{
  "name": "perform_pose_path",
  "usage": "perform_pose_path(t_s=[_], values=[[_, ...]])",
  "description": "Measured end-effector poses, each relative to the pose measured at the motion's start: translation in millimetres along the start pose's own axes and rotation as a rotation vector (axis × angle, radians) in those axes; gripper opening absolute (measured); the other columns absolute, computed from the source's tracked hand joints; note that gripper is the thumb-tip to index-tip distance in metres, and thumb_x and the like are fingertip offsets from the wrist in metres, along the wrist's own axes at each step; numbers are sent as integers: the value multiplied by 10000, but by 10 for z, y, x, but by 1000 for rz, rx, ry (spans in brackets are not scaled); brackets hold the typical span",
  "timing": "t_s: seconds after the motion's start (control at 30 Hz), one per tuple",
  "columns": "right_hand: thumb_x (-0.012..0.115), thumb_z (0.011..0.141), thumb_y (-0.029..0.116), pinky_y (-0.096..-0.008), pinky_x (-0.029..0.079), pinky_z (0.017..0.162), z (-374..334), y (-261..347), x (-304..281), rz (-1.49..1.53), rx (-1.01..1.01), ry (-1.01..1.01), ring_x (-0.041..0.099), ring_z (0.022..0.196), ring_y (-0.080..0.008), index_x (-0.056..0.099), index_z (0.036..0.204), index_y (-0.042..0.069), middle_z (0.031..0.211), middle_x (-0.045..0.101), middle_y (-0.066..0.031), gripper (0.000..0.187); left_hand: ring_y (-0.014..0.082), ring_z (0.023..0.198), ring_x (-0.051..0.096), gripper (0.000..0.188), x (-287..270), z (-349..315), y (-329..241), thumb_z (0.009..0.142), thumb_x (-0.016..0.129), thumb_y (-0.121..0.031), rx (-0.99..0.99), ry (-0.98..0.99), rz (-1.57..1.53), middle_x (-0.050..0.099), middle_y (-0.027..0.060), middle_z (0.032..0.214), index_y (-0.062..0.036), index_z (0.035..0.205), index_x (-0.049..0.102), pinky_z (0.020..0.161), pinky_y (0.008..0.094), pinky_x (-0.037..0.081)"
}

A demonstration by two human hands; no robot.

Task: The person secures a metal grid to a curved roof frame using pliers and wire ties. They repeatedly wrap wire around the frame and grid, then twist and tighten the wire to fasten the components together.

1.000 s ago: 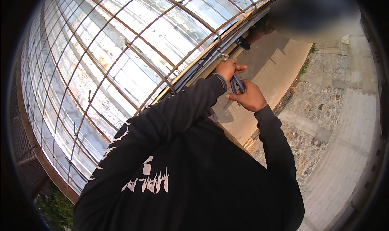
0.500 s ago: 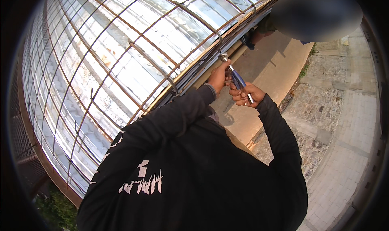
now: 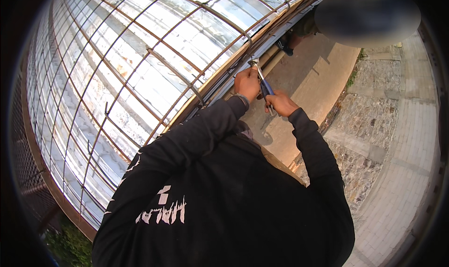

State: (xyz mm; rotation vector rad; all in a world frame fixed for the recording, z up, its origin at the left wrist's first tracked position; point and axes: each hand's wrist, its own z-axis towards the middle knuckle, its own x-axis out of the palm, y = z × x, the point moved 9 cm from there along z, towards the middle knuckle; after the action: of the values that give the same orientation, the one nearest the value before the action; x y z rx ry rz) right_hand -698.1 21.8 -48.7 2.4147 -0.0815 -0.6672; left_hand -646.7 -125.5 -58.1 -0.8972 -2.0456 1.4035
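A pair of pliers with a metal head and blue handles (image 3: 266,87) slants across in front of me. Its head meets the edge of the roof formwork, where rusty bars end. My left hand (image 3: 246,83) is closed near the head, thumb along the metal. Lower down, my right hand (image 3: 281,102) grips the handle ends, back of the hand upward. Whether wire sits in the jaws is too small to tell. Just left of my left hand runs the long edge strip (image 3: 220,91), with a hooked steel bar (image 3: 194,91) curling over it.
A grid of rusty reinforcing bars (image 3: 135,21) lies over shiny metal sheets (image 3: 100,122) on my left. Beyond the edge, a brown ledge (image 3: 304,87) and grey paving (image 3: 402,173) lie lower. Another person (image 3: 367,16), blurred, is at the upper right.
My right hand has turned over, its back now upward, and moved slightly up and left. The pliers' head has shifted a little left; my left hand stays near it.
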Motion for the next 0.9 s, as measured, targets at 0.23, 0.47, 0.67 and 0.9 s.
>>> perform_pose_path(t_s=[0.23, 0.47, 0.67, 0.9], values=[[443, 864, 27, -244, 476, 638, -194, 195, 236, 544, 29, 68, 632, 767, -173, 476, 1218, -24, 941, 667, -151, 359, 473, 782, 617, 369, -77, -176, -466, 994, 445, -249, 334, 41, 563, 631, 283, 765, 33, 849, 632, 715, 516, 492], [458, 841, -70, -249, 421, 588, 25, 134, 289, 676, -236, 54, 525, 669, -123, 382, 1394, 37, 924, 549, -72, 569, 430, 779, 637, 401, -24, -62, -352, 1005, 422, -261, 348, 167, 544, 654, 246, 774, 17, 817, 641, 734, 496, 485], [484, 837, -78, -244, 379, 565, 130, 79, 198, 708, -340, -45, 477, 649, -105, 370, 1427, 57, 824, 516, -35, 616, 410, 770, 636, 426, 13, -115, -516, 1006, 409, -281, 466, 256, 595, 651, 204, 747, 2, 779, 632, 734, 473, 474], [510, 830, -44, -261, 375, 557, -60, 140, 326, 689, -210, 80, 460, 647, -101, 391, 1428, 67, 809, 493, -20, 619, 354, 703, 613, 418, -8, -33, -407, 1001, 388, -292, 321, 294, 515, 617, 162, 683, -30, 779, 626, 702, 434, 463]])
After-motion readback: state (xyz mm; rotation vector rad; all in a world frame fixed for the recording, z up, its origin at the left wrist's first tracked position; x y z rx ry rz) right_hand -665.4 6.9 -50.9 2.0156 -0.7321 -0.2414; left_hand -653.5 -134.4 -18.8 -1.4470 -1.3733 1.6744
